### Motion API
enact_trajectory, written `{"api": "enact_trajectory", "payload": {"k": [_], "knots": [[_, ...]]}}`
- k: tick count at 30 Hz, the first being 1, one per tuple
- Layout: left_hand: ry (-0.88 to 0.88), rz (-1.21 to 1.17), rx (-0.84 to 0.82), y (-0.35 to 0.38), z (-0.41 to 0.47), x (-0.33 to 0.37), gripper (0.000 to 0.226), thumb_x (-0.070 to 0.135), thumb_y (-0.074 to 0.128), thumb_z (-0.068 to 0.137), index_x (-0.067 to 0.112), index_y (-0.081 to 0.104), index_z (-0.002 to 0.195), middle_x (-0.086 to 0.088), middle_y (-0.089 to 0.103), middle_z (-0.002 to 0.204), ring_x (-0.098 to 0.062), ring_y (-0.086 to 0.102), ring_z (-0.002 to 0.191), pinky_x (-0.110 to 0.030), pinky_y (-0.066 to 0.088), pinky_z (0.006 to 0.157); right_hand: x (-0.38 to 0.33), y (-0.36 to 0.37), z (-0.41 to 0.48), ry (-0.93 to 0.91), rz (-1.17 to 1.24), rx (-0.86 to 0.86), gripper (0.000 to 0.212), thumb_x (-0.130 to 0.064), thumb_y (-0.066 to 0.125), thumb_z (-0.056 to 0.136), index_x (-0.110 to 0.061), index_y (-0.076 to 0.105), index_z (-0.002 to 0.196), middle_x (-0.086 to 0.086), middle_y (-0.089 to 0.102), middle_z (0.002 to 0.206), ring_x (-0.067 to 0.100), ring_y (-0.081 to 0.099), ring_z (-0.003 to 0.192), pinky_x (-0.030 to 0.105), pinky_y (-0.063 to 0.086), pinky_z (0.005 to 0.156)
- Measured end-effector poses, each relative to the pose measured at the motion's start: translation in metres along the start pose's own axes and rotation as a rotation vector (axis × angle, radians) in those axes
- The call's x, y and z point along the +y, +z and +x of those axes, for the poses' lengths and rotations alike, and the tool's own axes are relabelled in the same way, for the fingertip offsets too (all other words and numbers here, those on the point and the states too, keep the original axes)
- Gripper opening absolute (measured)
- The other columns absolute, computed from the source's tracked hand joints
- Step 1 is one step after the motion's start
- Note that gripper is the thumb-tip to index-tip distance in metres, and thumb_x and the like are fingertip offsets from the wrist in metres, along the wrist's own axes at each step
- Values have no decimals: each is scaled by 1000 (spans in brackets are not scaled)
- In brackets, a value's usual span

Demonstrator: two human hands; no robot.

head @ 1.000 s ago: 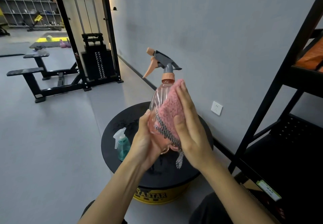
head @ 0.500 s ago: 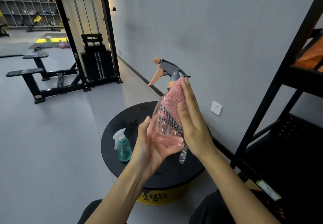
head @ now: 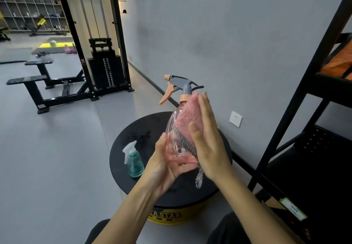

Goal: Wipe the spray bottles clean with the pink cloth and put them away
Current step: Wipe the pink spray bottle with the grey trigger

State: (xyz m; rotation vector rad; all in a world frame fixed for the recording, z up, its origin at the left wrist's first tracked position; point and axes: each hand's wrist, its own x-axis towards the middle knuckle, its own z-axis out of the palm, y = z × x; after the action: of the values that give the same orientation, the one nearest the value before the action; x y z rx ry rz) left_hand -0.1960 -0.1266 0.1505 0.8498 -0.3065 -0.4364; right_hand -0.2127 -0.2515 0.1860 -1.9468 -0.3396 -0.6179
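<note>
Left hand (head: 163, 165) is cradling the base of the pink spray bottle (head: 172, 129), fingers curled under and around it, holding it tilted in the air above the round black worktop (head: 133, 135). Right hand (head: 207, 139) is pressing the pink cloth (head: 187, 116) against the bottle's side, fingers straight and close together. The cloth's striped end is hanging below the palm. The small teal spray bottle (head: 134, 161) is standing upright on the worktop, left of both hands.
</note>
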Motion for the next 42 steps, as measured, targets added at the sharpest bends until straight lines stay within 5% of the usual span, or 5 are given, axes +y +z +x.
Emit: {"api": "enact_trajectory", "payload": {"k": [3,10,18,29,42], "knots": [[2,-33,11,1,1,-2,55,59,85,57,15,76,89,-17,71,90,-30,73,80,-40,62,64,-1,-7,11,53,24,-23,77,-77,25,87,-43,5,153,-28,1,160,-7,3,147,46,16,122],[17,-55,120,1,3,11,58,53,43,90,10,64,122,-17,70,115,-27,69,104,-36,59,79,-2,15,-38,-106,-47,-46,64,-43,33,101,-26,4,157,-16,-2,164,10,0,151,52,22,119],[-4,92,-6,6,0,5,67,65,80,60,25,73,114,-15,69,119,-28,71,97,-40,62,76,-8,-1,0,-1,29,-21,63,-61,23,97,-37,9,154,-25,4,161,-6,3,147,35,11,123],[-7,46,93,3,4,19,58,54,33,92,15,60,124,-12,73,113,-22,71,103,-31,59,77,-4,17,-43,-116,-53,-36,68,-48,34,99,-25,5,156,-18,-5,163,11,-5,151,54,16,120],[-23,3,52,6,1,14,68,63,43,85,17,53,134,-18,66,124,-32,70,102,-38,62,70,-8,0,-6,-30,123,-53,65,-62,26,96,-40,7,154,-25,4,161,-2,7,148,41,24,120]]}}
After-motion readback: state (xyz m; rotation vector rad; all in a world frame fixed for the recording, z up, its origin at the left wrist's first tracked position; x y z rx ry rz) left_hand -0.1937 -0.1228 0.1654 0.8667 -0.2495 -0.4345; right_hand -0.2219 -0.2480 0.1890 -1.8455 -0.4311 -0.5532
